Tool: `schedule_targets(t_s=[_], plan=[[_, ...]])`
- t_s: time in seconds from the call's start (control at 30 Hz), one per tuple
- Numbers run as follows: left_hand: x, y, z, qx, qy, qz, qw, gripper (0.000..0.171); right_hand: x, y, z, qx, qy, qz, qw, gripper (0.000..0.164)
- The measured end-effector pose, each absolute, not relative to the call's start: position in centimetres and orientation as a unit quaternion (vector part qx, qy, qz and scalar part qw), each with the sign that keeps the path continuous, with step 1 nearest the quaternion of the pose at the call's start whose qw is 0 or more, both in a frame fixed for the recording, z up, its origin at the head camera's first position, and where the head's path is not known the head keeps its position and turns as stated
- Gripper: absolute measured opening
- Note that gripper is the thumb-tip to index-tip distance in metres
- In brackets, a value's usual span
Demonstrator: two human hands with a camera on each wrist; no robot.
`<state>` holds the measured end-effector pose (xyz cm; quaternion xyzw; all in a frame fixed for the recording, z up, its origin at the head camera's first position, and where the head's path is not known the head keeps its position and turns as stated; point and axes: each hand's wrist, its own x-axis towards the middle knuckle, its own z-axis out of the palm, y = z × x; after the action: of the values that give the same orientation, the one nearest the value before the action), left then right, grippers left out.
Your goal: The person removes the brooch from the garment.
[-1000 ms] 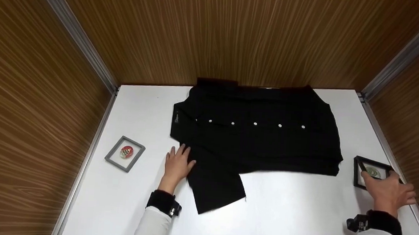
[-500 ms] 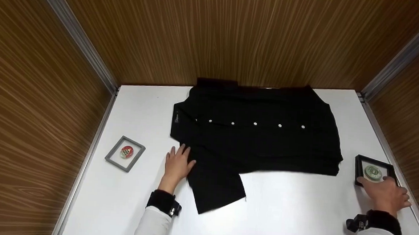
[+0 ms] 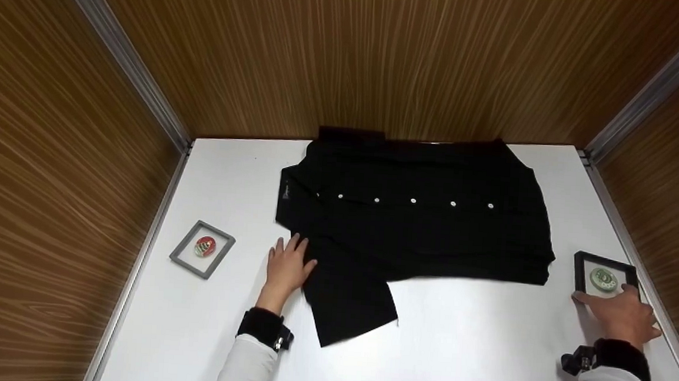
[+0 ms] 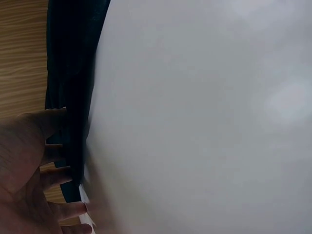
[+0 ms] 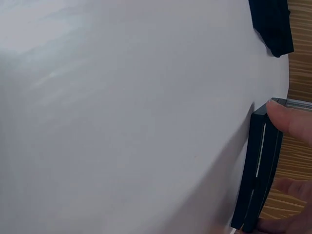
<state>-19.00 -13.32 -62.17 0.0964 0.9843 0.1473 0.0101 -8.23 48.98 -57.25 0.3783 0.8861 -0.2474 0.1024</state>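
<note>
A black short-sleeved shirt [image 3: 431, 237] with white buttons lies spread on the table, collar to the left. My left hand [image 3: 286, 269] rests at the shoulder of its near sleeve, fingers stretched onto the cloth. At the far right, my right hand [image 3: 625, 317] holds a black display frame [image 3: 579, 274] across its near side. A green round disc [image 3: 603, 279] sits behind the clear middle. In the right wrist view, the thumb [image 5: 285, 119] is on one corner and fingers are at the other end. A thin gap shows along the frame's edge [image 5: 265, 161].
A grey display frame [image 3: 189, 268] with a red-and-white round disc [image 3: 206, 246] lies on the left of the white table [image 3: 453, 350]. Wood-grain panels [image 3: 348, 55] with metal edge strips stand at the back and both sides.
The black frame's front part, tilted up under my right hand a second ago, now lies down flat. My right hand has come slightly nearer and left. My left hand and the shirt stay put.
</note>
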Motion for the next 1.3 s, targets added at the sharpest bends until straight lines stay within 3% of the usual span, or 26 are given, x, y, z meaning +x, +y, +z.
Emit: schedule_targets(t_s=[0.97,1.17,1.3], plan=[[-19.1,-13.3,-62.1,0.1,0.985,0.139,0.016,0.058,-7.6,50.0,-56.9,0.31,0.888,-0.313,0.133,0.121],[-19.2,-13.6,-61.6,0.11,0.982,0.152,0.024,0.059,-7.6,49.3,-57.1,0.277,0.915,-0.275,0.097,0.117],[-19.5,-14.4,-61.1,0.115,0.979,0.165,0.036,0.059,-8.3,47.9,-57.5,0.234,0.943,-0.23,0.057,0.102]])
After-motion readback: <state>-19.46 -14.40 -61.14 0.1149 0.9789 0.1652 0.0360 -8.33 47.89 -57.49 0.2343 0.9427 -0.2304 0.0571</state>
